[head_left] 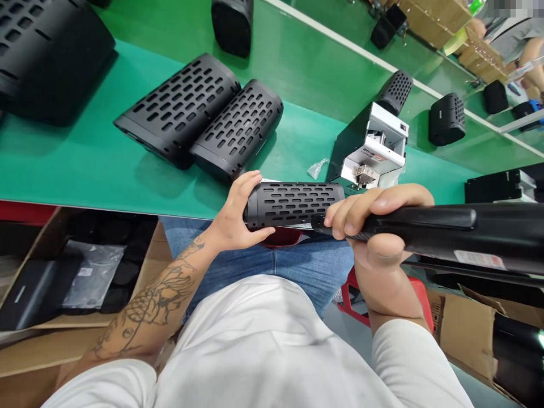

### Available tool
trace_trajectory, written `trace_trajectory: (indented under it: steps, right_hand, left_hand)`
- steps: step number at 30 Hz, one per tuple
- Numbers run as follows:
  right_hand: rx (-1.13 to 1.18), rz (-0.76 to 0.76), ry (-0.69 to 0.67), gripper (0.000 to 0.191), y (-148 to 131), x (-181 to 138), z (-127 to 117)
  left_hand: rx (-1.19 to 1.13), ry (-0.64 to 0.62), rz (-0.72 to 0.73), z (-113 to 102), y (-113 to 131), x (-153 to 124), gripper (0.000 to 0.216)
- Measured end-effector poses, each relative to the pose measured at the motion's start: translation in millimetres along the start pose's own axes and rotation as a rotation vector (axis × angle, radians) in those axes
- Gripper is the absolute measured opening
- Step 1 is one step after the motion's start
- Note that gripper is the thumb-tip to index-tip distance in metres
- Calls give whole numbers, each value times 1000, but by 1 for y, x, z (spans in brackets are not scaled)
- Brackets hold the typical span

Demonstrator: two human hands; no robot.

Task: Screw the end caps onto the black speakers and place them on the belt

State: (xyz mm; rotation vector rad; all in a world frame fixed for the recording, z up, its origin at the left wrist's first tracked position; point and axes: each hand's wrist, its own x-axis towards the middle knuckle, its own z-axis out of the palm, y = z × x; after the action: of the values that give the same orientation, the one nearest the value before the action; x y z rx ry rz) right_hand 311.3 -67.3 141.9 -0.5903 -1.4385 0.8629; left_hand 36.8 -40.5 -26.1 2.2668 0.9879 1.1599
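My left hand [236, 218] is wrapped round the left end of a black housing [295, 201] with rows of slots, its thumb and fingers on opposite sides. The housing lies sideways at the table's front edge, above my lap. In my right hand [378, 209] is a black electric screwdriver [442, 221], its narrow front end pointing left at the housing's lower right corner. My fingers hide part of that corner, and I cannot tell whether the bit touches a screw. Two more slotted housings, a left one [178, 102] and a right one [242, 127], lie side by side behind my left hand.
A black-and-white screw feeder [374, 147] stands behind my right hand, near a scrap of clear plastic [318, 168]. A large black housing [51, 62] is at far left. Cardboard boxes [147, 266] flank me below the green table [55, 170]. Another person's arm [533, 56] shows at upper right.
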Motion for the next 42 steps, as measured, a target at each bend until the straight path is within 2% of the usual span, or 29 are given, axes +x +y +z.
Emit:
trace_trajectory:
  steps: [8,14,17,21,24,28,33,35,37,40,42]
  right_hand:
    - [-22,7,-70,37,7,9,4]
    - [-70,73,3,48,14,11,9]
    - [-9,70,-49,48,16,11,11]
    - [20,75,-91,47,15,11,11]
    - [77,48,-189,38,15,12,8]
    - [139,62,-291,29,20,9,1]
    - [134,42,-313,33,25,3,4]
    - [98,13,-285,32,19,6,3]
    - [47,-38,-183,31,7,14,-5]
    - [-114,-171,188,39,-9,34,-36]
    - [-274,-240,421,47,-8,47,-64]
  left_hand:
    - [-44,3,22,0,-2,2,119]
    - [-29,-68,-17,-4,-4,5,126]
    - [-32,-45,18,-3,-3,6,123]
    - [-27,-61,-31,1,-4,7,118]
    - [-29,-54,-37,2,-4,7,116]
    - [-22,-5,27,1,-3,7,114]
    - [-9,-10,2,1,-6,4,116]
    - [-1,-31,-19,1,-10,1,120]
    - [5,-36,-15,1,-15,-1,130]
    - [10,-44,16,0,-18,-3,151]
    - [8,-51,41,-1,-18,-2,159]
